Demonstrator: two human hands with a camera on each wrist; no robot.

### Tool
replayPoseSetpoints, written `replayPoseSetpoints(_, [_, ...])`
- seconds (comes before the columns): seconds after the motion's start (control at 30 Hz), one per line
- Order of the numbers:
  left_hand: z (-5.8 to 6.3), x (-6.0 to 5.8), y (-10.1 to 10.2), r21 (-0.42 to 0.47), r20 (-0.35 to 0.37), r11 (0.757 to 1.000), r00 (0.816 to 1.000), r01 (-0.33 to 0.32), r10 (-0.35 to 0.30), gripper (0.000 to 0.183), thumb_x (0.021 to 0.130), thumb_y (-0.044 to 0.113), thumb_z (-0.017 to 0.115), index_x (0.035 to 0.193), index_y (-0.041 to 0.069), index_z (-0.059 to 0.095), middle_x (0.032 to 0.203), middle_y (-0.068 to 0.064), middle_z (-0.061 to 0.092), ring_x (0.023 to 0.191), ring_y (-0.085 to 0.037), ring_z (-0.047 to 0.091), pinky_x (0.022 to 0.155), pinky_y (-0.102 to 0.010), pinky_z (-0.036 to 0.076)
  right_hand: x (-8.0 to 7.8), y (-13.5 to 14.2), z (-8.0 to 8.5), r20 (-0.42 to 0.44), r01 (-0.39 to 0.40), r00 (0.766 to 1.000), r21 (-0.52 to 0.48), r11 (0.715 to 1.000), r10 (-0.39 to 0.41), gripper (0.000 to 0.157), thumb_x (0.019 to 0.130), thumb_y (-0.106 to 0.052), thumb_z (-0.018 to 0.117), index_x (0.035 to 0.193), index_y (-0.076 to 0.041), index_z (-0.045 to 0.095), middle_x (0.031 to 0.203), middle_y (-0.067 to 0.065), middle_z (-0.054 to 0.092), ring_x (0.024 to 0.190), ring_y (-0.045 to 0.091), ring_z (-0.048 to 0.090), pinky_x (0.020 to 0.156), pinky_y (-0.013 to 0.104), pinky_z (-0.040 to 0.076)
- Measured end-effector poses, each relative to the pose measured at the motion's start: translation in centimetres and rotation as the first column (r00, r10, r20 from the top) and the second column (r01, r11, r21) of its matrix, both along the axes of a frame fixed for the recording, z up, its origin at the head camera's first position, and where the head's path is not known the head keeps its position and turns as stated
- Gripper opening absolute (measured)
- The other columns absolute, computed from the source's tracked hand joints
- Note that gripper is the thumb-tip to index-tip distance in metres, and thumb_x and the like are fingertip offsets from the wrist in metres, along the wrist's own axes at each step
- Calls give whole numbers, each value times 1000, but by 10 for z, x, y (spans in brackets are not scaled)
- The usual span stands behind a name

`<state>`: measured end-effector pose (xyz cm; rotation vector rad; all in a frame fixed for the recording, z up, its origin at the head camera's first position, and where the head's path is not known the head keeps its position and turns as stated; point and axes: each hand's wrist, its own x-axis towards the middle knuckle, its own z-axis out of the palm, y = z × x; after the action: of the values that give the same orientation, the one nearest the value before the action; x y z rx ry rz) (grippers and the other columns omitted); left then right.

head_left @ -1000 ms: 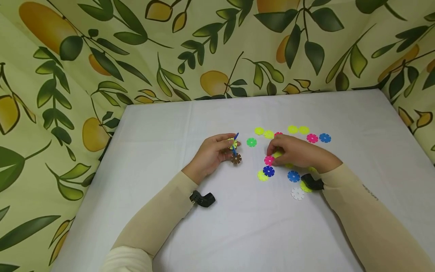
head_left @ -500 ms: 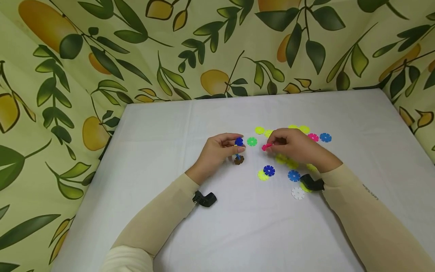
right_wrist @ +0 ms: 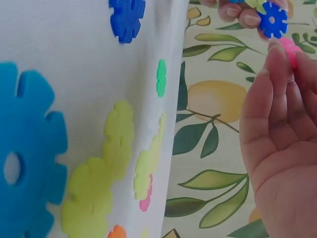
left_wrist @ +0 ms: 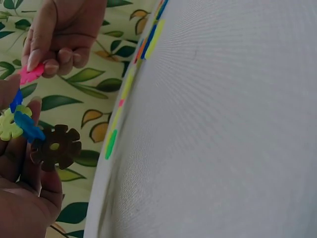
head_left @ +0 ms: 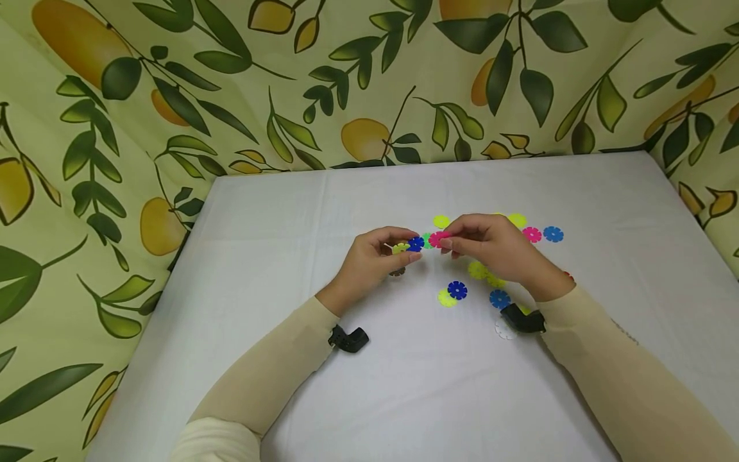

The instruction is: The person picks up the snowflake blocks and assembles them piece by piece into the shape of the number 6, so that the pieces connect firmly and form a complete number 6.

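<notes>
Backdrop: leafy, fruit-printed cloth hangs behind a white-covered table.
Left hand: its grip is closed, fingers and thumb pinching a small linked cluster above the table: dark blue disc, yellow disc, light blue disc and brown disc.
Right hand: its grip is closed too, thumb and fingertips pinching a pink disc by its edge.
Pink to blue: the pink disc sits just right of the dark blue one, about level with it, between the two hands. Both are round, with no long axis; their notched rims face each other.
Loose discs: a green disc lies beyond that gap; others scatter around and beneath the right hand.
Hard to see: whether the rims touch, I cannot tell. The left thumb covers part of the cluster, and the right wrist camera partly hides a white disc.
</notes>
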<state>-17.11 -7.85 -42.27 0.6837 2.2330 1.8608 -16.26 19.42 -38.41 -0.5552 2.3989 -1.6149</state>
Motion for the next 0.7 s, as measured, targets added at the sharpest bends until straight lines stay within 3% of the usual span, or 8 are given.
replayPoseSetpoints(0.4, [2,2,0,26,-8,1000,1000,13,-13,30,98,13,85,127,7,80,104,-2,78,71,-26,61,61,-28,49,1,-8,-3,-30,-9,1000,-3,1000,9,9,105,-2,72,111,-3,78,103,8,79,88,28,75,84,34,62])
replayPoseSetpoints(0.6, [2,2,0,40,1,999,1000,13,-13,30,97,11,86,126,5,81,102,-3,79,72,-27,61,61,-28,49,4,-12,-3,-27,21,999,47,999,-19,9,105,-4,74,110,-7,81,101,5,80,88,24,75,83,38,62])
replayPoseSetpoints(0.7, [2,2,0,39,0,999,1000,9,-9,29,96,10,87,125,5,82,104,-2,80,75,-28,64,62,-28,51,6,-14,-3,-29,31,999,30,999,-30,8,104,-2,75,109,-5,81,100,9,80,88,24,76,82,35,62])
